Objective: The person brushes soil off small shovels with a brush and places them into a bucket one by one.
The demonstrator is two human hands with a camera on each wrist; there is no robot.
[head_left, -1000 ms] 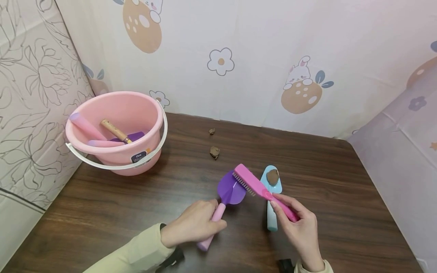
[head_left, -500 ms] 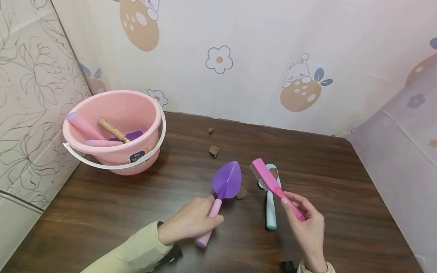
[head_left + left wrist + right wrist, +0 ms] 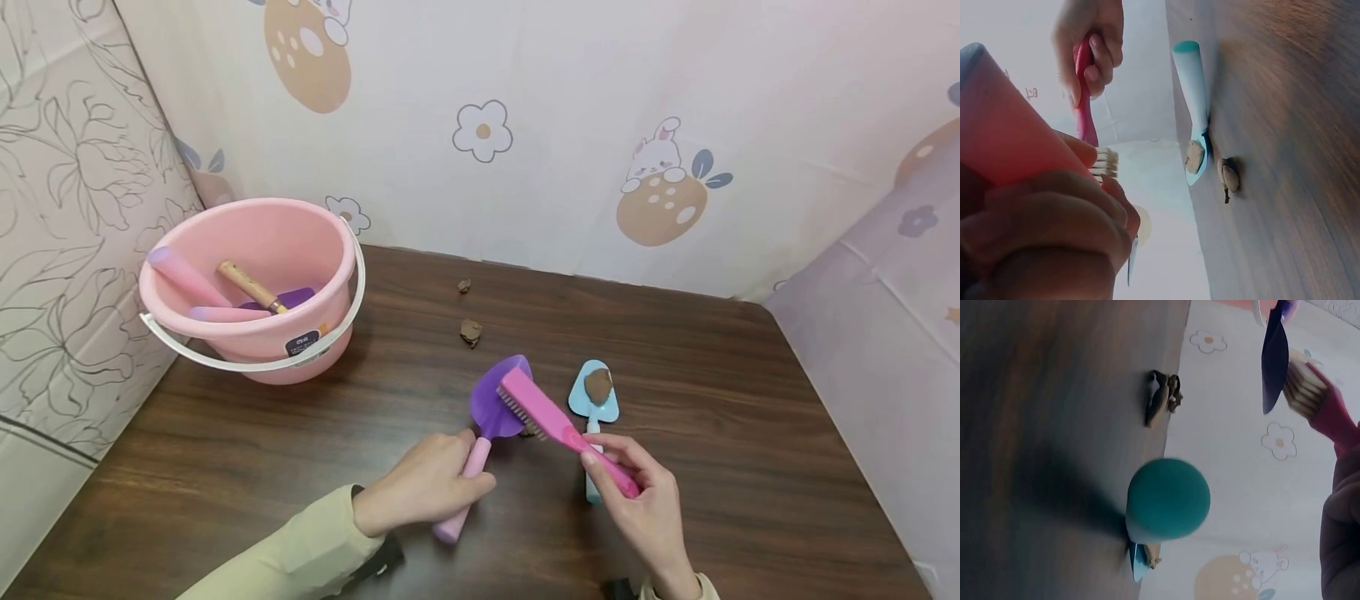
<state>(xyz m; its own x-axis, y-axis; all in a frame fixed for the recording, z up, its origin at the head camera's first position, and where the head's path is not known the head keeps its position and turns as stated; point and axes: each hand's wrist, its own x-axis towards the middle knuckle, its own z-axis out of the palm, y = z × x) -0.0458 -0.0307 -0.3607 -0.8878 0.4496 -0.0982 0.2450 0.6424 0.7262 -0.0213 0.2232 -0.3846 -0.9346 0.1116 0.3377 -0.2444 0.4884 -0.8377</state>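
Observation:
My left hand [image 3: 423, 483] grips the pink handle of a purple trowel [image 3: 489, 406], its blade raised off the table. In my right hand [image 3: 648, 496] is a pink brush [image 3: 551, 415], pinched by the handle. The brush's bristles face the trowel blade and, in the right wrist view, meet its surface. A brown clod [image 3: 1229, 175] lies on the table below them, mostly hidden by the brush in the head view. Just right of it a light-blue trowel [image 3: 581, 402] lies flat, with another brown clod [image 3: 598, 386] on its blade.
A pink bucket [image 3: 300, 225] with a white handle stands at the left, holding several tools, one with a wooden grip [image 3: 251, 286]. Two brown crumbs, a larger [image 3: 471, 332] and a smaller [image 3: 464, 286], lie towards the back. A patterned curtain [image 3: 570, 125] hangs behind the table.
The brush lifted off the purple blade to the right, over the light-blue trowel, then came back left onto the blade. The purple trowel shifted slightly and its blade turned. Both grips stayed the same.

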